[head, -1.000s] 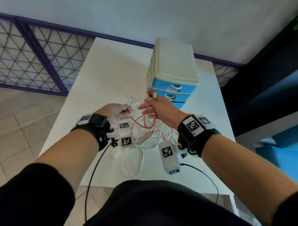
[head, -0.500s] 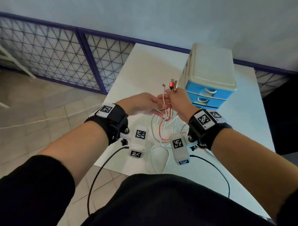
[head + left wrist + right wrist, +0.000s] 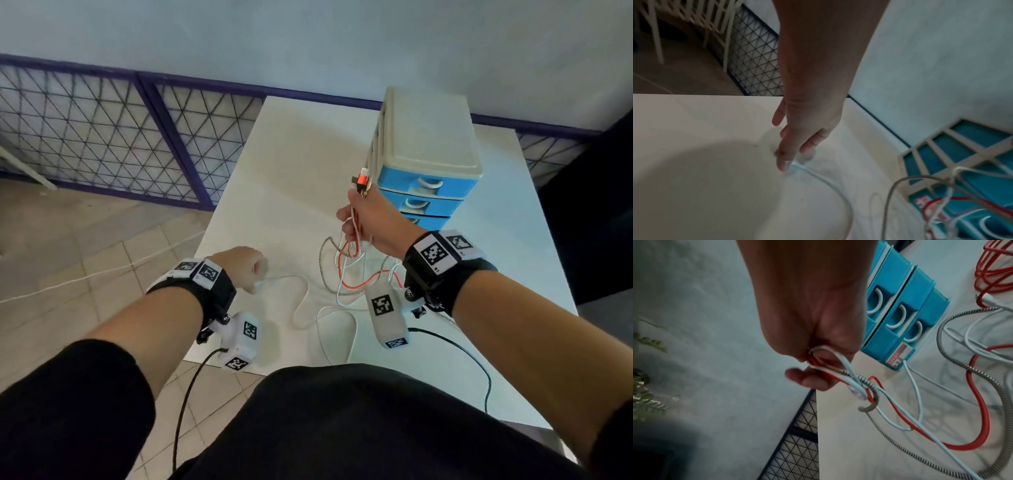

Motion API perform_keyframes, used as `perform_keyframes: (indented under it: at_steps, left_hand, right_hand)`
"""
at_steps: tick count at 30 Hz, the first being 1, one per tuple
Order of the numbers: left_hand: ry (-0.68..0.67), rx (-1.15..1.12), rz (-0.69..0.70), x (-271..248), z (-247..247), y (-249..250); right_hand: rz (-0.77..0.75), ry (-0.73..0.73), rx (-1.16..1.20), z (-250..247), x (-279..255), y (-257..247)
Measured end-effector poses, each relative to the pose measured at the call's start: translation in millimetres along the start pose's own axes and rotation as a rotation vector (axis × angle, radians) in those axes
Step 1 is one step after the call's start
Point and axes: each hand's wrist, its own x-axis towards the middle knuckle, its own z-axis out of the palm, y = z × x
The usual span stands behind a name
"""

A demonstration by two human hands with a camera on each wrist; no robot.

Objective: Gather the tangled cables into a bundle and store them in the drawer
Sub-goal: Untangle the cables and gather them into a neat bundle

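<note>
My right hand (image 3: 358, 222) is raised in front of the drawer unit (image 3: 428, 144) and grips a bunch of red, white and grey braided cables (image 3: 859, 382). Their plug ends (image 3: 363, 181) stick up above the fist. The rest of the tangle (image 3: 349, 281) hangs down and lies in loops on the white table (image 3: 291, 171). One white cable's loose end (image 3: 797, 166) lies to the left on the table. My left hand (image 3: 789, 151) reaches down to it with straight fingers, the fingertips touching the plug. All three blue drawers (image 3: 900, 313) are closed.
The table's left edge (image 3: 219, 212) is close beside my left hand, with tiled floor and a purple mesh fence (image 3: 137, 137) beyond. Black leads from the wrist cameras (image 3: 462, 356) trail over the table's front edge.
My left hand has let go of the bunch and dropped down and left to the white cable's loose end on the table. The right hand still holds the bunch up.
</note>
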Motion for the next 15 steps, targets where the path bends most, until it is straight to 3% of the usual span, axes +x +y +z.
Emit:
perform_keyframes:
  at_steps: [6, 9, 15]
  left_hand:
    - [0.054, 0.055, -0.003, 6.7, 22.3, -15.1]
    - [0.074, -0.085, 0.077, 13.5, 15.3, -12.5]
    - [0.316, -0.408, 0.321, 16.9, -59.9, 53.8]
  right_hand:
    - [-0.017, -0.038, -0.108, -7.8, -5.2, 4.1]
    - [-0.034, -0.033, -0.148, -13.4, -7.1, 3.5]
    - [-0.171, 0.059, -0.396, -19.0, 7.0, -5.4]
